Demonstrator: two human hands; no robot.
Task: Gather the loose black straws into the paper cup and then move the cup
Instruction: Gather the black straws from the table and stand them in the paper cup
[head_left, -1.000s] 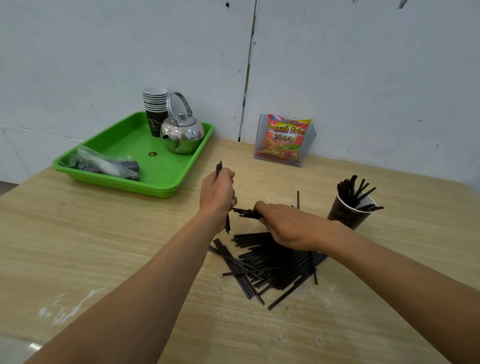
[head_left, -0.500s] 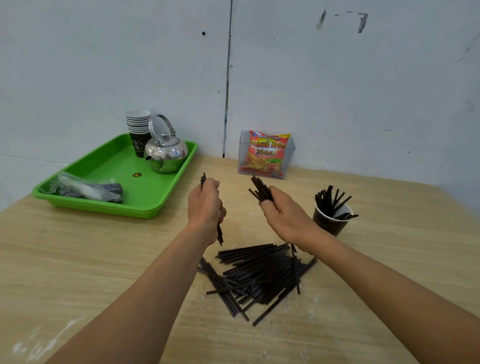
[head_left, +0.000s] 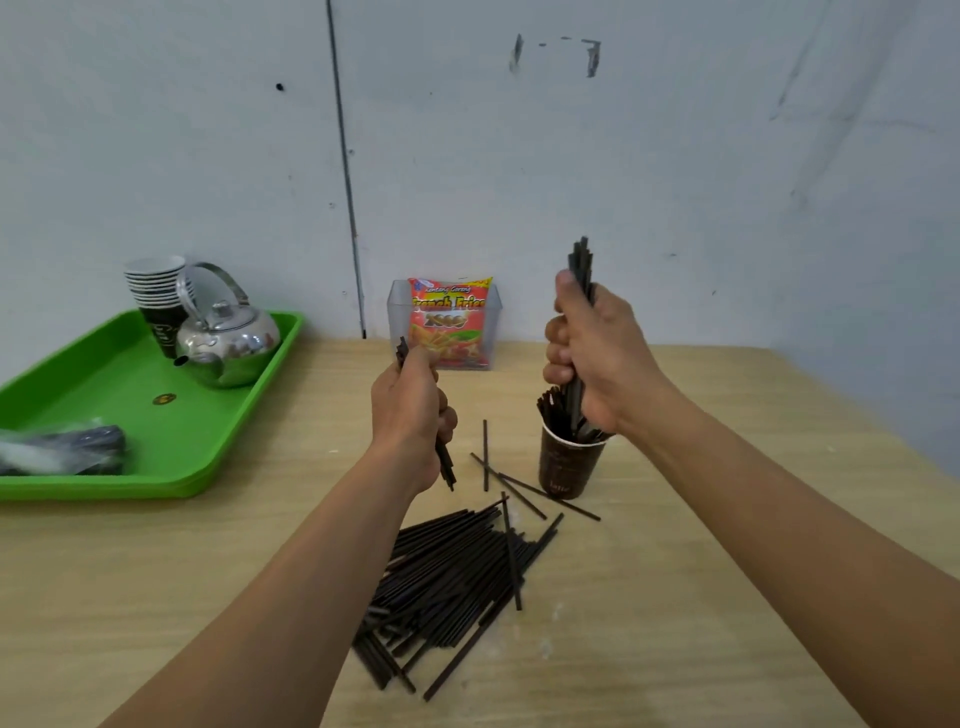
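A dark brown paper cup (head_left: 567, 465) stands on the wooden table (head_left: 727, 571) with several black straws in it. My right hand (head_left: 597, 358) grips an upright bundle of black straws (head_left: 581, 265) directly above the cup, their lower ends inside its rim. My left hand (head_left: 410, 415) holds a few black straws (head_left: 445, 465) upright, left of the cup. A loose pile of black straws (head_left: 457, 577) lies on the table below both hands, with a few strays near the cup's base.
A green tray (head_left: 171, 457) at the left holds a steel kettle (head_left: 228, 345), stacked paper cups (head_left: 156, 283) and a plastic bag (head_left: 57, 449). A snack packet (head_left: 449, 322) in a clear holder stands against the wall. The table's right edge runs near the wall.
My right hand has carried its bundle of straws rightward and turned it upright over the cup, lowering the ends into it. My left hand still holds its few straws.
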